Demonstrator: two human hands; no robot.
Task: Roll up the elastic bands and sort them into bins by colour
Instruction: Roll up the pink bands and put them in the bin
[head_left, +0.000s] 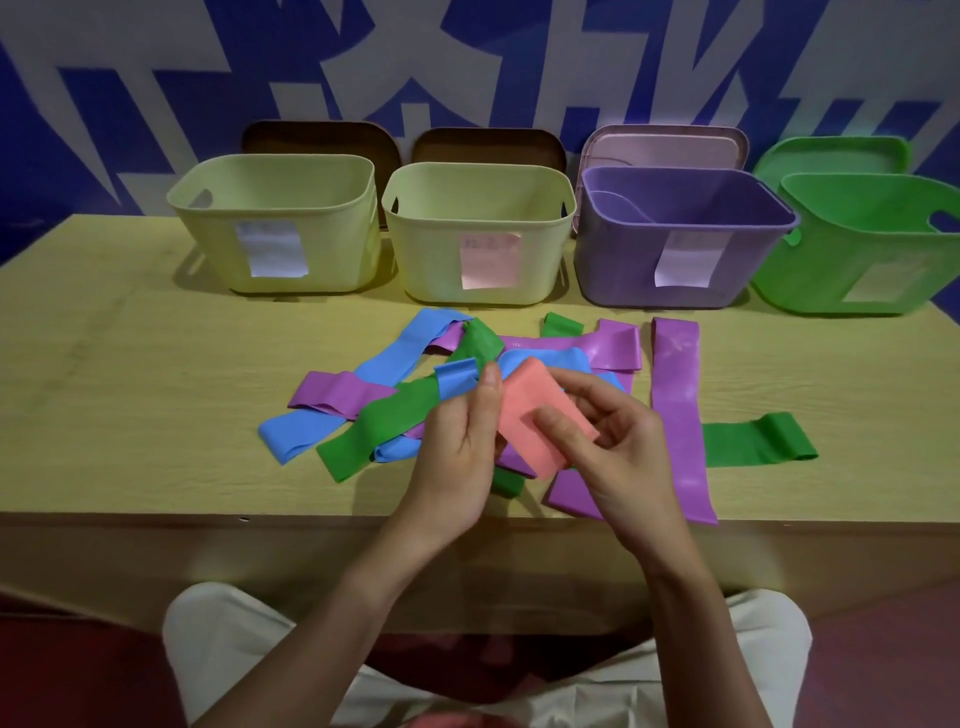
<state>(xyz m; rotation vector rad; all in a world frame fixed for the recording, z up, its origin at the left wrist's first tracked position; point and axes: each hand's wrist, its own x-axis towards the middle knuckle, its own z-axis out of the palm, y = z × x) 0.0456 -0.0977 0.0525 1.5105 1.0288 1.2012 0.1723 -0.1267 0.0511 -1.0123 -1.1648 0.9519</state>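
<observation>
Both hands grip the pink band (540, 415) above the desk (130, 415): left hand (460, 447), right hand (608, 447). Loose bands (374, 421) lie beneath.

Your single head cam looks fwd and down, close over your hands (524, 436), across the table (130, 395) to bins (467, 228) at the wall.

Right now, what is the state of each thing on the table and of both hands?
left hand: grips the pink band's left edge.
right hand: pinches the pink band.
pink band: folded flat, held above the pile.
pile of bands: unrolled, tangled, blue, green and purple.
straight purple band: flat, unrolled.
purple bin: open, one purple band inside.
two yellow bins: open, labelled.
green bin: open.
</observation>
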